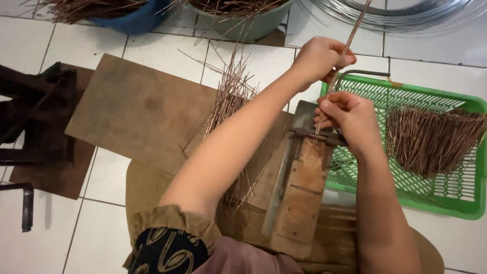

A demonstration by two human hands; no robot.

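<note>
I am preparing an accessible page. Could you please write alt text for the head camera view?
A person's left hand and right hand hold a thin bundle of brown wires upright over a wooden jig on a tiled floor. A green plastic basket of bent wire pieces sits at right; loose straight wires lie at centre.

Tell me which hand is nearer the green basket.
Right. The right hand sits at the green basket's left rim, pinching thin sticks. The left hand holds the same sticks higher up, beyond the rim.
</note>
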